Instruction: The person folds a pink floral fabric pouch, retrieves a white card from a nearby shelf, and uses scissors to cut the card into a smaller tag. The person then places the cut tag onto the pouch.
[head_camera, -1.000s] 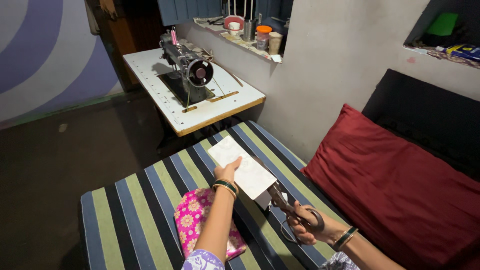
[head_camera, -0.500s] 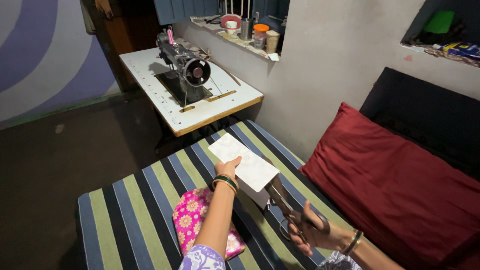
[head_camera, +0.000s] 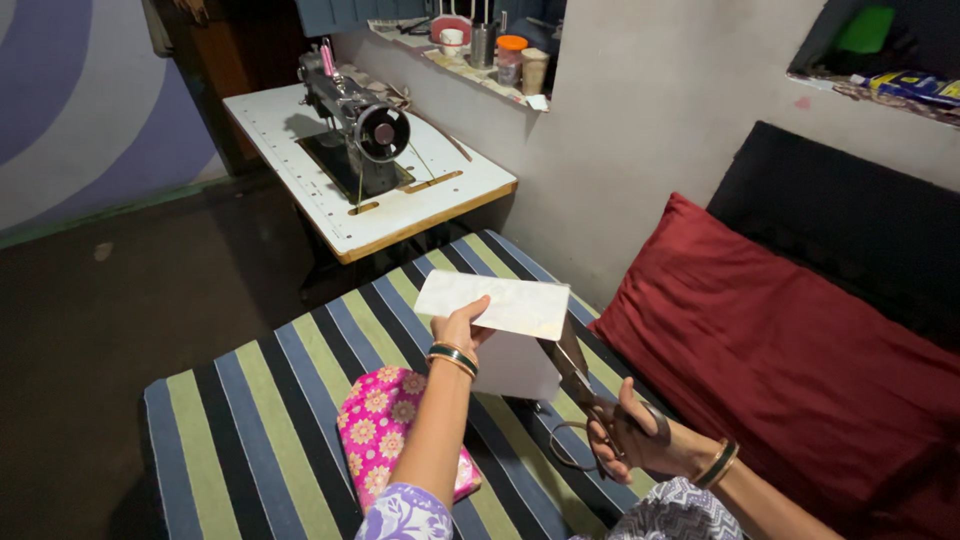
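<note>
My left hand (head_camera: 462, 327) pinches a white rectangular sheet of stiff fabric or paper (head_camera: 498, 305) and holds it up over the striped mattress (head_camera: 250, 400). A lower flap of the sheet (head_camera: 515, 365) hangs below the hand. My right hand (head_camera: 630, 440) grips large metal scissors (head_camera: 580, 390), fingers through the handles, blades opened and meeting the right edge of the sheet. Both wrists wear bangles.
A pink floral cloth (head_camera: 385, 430) lies on the mattress under my left forearm. A red cushion (head_camera: 790, 350) leans at the right. A sewing machine (head_camera: 350, 105) stands on a white table (head_camera: 400, 200) ahead. Jars and cups (head_camera: 500, 50) line a window ledge.
The left hand has tilted the sheet up so its top edge faces me and a lower flap hangs down. The scissors have swung more upright against the sheet's right edge.
</note>
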